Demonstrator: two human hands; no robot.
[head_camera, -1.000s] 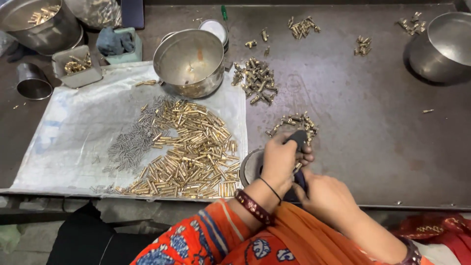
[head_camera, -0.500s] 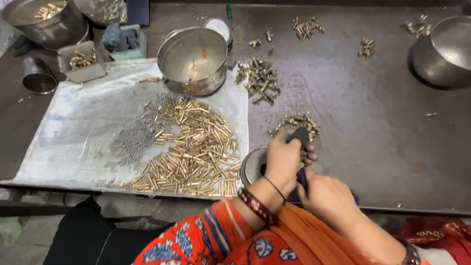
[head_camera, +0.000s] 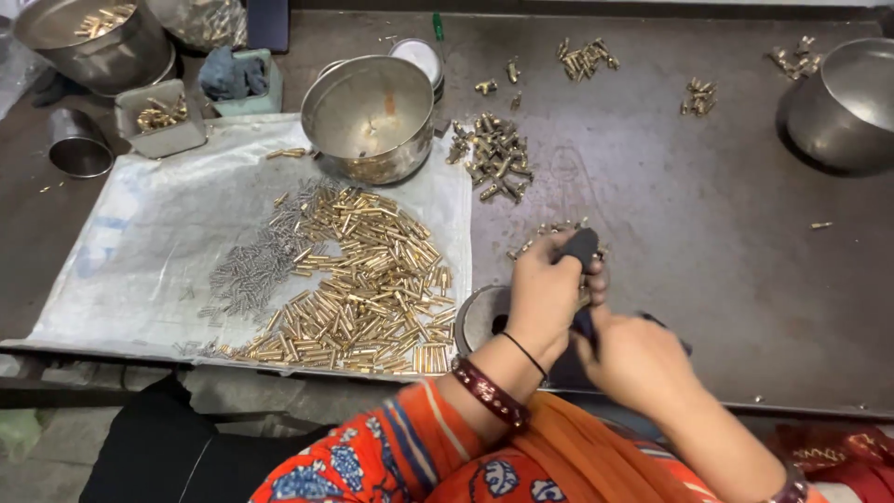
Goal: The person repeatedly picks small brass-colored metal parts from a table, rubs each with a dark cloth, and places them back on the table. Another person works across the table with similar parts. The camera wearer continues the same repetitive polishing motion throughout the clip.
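My left hand (head_camera: 549, 289) is closed around the dark handle of a tool (head_camera: 582, 247), held over a small heap of brass pieces (head_camera: 549, 233) on the dark metal table (head_camera: 708, 233). My right hand (head_camera: 633, 359) sits just right of it, fingers curled around the tool's lower part; what else it grips is hidden. A small round steel dish (head_camera: 475, 317) lies partly under my left wrist. To the left, a large pile of brass tubes (head_camera: 363, 279) and thin grey pins (head_camera: 247, 270) lies on a white sheet (head_camera: 140, 270).
A steel bowl (head_camera: 368, 116) stands at the sheet's far edge, with loose brass pieces (head_camera: 494, 158) beside it. Another steel pot (head_camera: 843, 107) is at far right. A bucket of brass parts (head_camera: 93, 37), a small tray (head_camera: 158, 121) and a steel cup (head_camera: 79, 144) are at far left.
Both hands stay at the same spot over the small brass heap, shifting only slightly. The view has drifted a little.
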